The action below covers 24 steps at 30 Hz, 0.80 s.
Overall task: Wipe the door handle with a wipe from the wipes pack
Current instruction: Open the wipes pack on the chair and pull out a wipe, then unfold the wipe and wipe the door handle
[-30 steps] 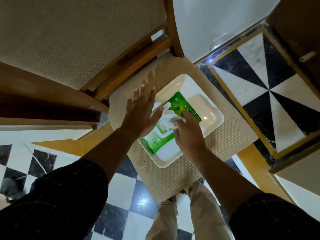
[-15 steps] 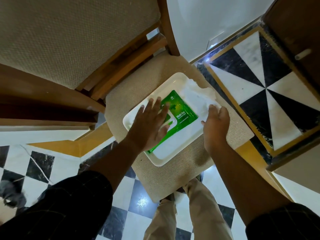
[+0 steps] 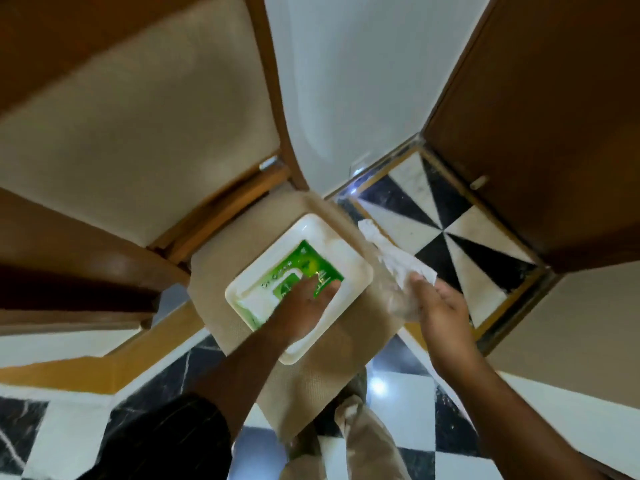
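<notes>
A green wipes pack (image 3: 304, 268) lies in a white rectangular tray (image 3: 349, 268) on a beige chair seat (image 3: 311, 382). My left hand (image 3: 304, 306) presses flat on the near end of the pack, fingers spread. My right hand (image 3: 440, 303) is to the right of the tray, past the seat's edge, gripping a white wipe (image 3: 391, 258) that trails up and left from my fingers. The wipe is blurred. A brown wooden door (image 3: 540, 133) stands at the upper right; a small pale fitting (image 3: 479, 182) shows near its lower edge. No door handle can be made out.
The chair's padded back (image 3: 138, 140) and wooden frame fill the upper left. A white wall (image 3: 346, 81) stands between chair and door. The floor is black-and-white tile (image 3: 446, 233) with yellow borders. My legs in beige trousers (image 3: 367, 445) are below the seat.
My right hand has pulled the wipe free of the pack and carried it rightwards off the tray. My left hand stays on the pack. The view has tilted upwards.
</notes>
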Motion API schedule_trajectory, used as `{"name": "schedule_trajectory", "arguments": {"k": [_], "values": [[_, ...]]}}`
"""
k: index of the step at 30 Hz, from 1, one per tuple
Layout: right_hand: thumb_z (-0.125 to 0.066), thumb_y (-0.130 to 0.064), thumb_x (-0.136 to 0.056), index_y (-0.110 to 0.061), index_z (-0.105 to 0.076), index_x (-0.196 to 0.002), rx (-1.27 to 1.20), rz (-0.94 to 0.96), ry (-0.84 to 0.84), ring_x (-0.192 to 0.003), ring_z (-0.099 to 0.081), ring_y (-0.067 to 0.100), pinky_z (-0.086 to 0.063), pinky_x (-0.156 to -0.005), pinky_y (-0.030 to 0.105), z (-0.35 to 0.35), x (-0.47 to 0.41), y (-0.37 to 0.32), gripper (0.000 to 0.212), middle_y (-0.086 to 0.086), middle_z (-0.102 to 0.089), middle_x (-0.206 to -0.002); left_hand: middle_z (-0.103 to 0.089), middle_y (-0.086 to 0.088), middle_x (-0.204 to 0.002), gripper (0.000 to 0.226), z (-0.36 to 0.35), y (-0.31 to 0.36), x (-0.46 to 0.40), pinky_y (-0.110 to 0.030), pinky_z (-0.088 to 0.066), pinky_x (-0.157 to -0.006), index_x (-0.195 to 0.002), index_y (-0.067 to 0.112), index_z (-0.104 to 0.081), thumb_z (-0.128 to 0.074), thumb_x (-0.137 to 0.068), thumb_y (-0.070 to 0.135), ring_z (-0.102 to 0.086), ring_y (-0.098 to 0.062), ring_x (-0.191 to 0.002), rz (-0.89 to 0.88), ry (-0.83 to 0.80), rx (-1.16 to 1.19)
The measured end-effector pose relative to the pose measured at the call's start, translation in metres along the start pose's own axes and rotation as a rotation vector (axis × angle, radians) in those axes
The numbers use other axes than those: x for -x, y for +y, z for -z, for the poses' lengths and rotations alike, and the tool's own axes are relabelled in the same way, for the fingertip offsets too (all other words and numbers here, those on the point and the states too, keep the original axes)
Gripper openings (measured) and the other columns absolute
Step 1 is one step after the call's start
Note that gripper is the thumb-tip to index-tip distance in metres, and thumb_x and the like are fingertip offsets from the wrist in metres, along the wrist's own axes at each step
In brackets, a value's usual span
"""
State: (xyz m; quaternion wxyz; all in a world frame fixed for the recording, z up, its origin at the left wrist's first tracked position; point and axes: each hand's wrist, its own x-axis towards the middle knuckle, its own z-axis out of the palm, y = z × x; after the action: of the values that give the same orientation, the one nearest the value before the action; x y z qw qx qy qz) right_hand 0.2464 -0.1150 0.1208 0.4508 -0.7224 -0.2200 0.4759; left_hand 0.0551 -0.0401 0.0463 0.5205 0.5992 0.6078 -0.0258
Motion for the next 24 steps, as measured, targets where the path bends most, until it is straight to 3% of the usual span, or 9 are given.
{"name": "schedule_trajectory", "arguments": {"k": [3,5,7,9,11,14,19,22,24], "values": [[-0.049,-0.026,-0.099,-0.016,-0.075,-0.101,-0.108,-0.058,-0.069,-0.095,-0.073,0.028,-0.058,-0.083,0.038,0.022,0.035,-0.039,0.028,0.010,-0.077,-0.101,-0.066,-0.006,-0.125,0.068,0.006,0.071,0.046,-0.038,-0.043,-0.102,-0.121,0.023,-0.063,-0.037,-0.086,0.075,-0.060,-0.024,-0.118,0.120,-0.226,0.531],[-0.051,-0.028,-0.097,-0.013,-0.074,-0.101,-0.150,-0.033,-0.085,-0.090,-0.073,0.031,-0.060,-0.076,0.038,0.037,0.066,-0.073,0.028,0.016,-0.076,-0.100,-0.072,0.005,-0.110,0.073,0.015,0.114,0.086,-0.034,-0.048,-0.094,-0.109,0.029,-0.068,-0.036,-0.075,0.085,-0.067,-0.016,-0.105,0.053,-0.401,0.728],[-0.054,-0.031,-0.094,-0.013,-0.074,-0.101,-0.158,-0.014,-0.050,-0.083,-0.074,0.028,-0.059,-0.070,0.037,0.045,0.088,-0.097,0.028,0.016,-0.077,-0.097,-0.076,0.001,-0.113,0.054,0.023,0.143,0.112,-0.044,-0.053,-0.099,-0.111,0.027,-0.070,-0.049,-0.086,0.069,-0.071,-0.021,-0.108,-0.075,-0.381,0.817],[-0.050,-0.029,-0.098,-0.017,-0.076,-0.099,-0.182,0.005,0.024,-0.091,-0.073,0.031,-0.056,-0.085,0.046,0.058,0.112,-0.121,0.028,0.013,-0.078,-0.098,-0.076,-0.014,-0.113,0.033,0.039,0.172,0.134,-0.051,-0.057,-0.094,-0.113,0.014,-0.069,-0.061,-0.094,0.040,-0.072,-0.030,-0.106,-0.163,-0.272,0.883],[-0.048,-0.028,-0.100,-0.018,-0.076,-0.099,-0.226,0.064,0.108,-0.096,-0.073,0.029,-0.053,-0.092,0.048,0.074,0.133,-0.147,0.030,0.008,-0.078,-0.100,-0.076,-0.019,-0.108,0.026,0.051,0.204,0.149,-0.051,-0.060,-0.085,-0.114,0.005,-0.065,-0.058,-0.098,0.025,-0.073,-0.033,-0.102,-0.223,-0.182,0.926],[-0.045,-0.026,-0.102,-0.019,-0.070,-0.108,-0.286,0.196,0.222,-0.099,-0.071,0.019,-0.051,-0.095,0.045,0.095,0.155,-0.182,0.028,0.000,-0.077,-0.105,-0.078,-0.016,-0.101,0.021,0.060,0.241,0.171,-0.052,-0.062,-0.081,-0.108,0.006,-0.064,-0.056,-0.100,0.024,-0.075,-0.032,-0.096,-0.310,-0.144,0.931],[-0.045,-0.019,-0.101,-0.023,-0.071,-0.101,-0.462,0.308,0.329,-0.089,-0.073,0.019,-0.057,-0.075,0.036,0.135,0.169,-0.221,0.026,0.000,-0.078,-0.095,-0.078,-0.016,-0.094,0.007,0.051,0.289,0.198,-0.056,-0.061,-0.083,-0.096,0.016,-0.069,-0.064,-0.093,0.019,-0.077,-0.032,-0.087,-0.419,-0.226,0.881],[-0.046,-0.006,-0.096,-0.029,-0.075,-0.091,-0.411,0.372,0.338,-0.087,-0.073,0.023,-0.059,-0.076,0.044,0.164,0.165,-0.236,0.037,0.000,-0.078,-0.091,-0.076,-0.017,-0.108,0.040,0.044,0.327,0.205,-0.054,-0.056,-0.095,-0.119,0.015,-0.061,-0.070,-0.087,0.037,-0.073,-0.036,-0.102,-0.489,-0.375,0.756],[-0.046,-0.001,-0.092,-0.028,-0.074,-0.089,-0.390,0.400,0.341,-0.089,-0.072,0.028,-0.058,-0.077,0.048,0.184,0.157,-0.245,0.039,0.003,-0.077,-0.091,-0.074,-0.015,-0.115,0.058,0.038,0.356,0.208,-0.058,-0.051,-0.102,-0.120,0.019,-0.063,-0.077,-0.076,0.053,-0.070,-0.035,-0.108,-0.523,-0.408,0.644]]}}
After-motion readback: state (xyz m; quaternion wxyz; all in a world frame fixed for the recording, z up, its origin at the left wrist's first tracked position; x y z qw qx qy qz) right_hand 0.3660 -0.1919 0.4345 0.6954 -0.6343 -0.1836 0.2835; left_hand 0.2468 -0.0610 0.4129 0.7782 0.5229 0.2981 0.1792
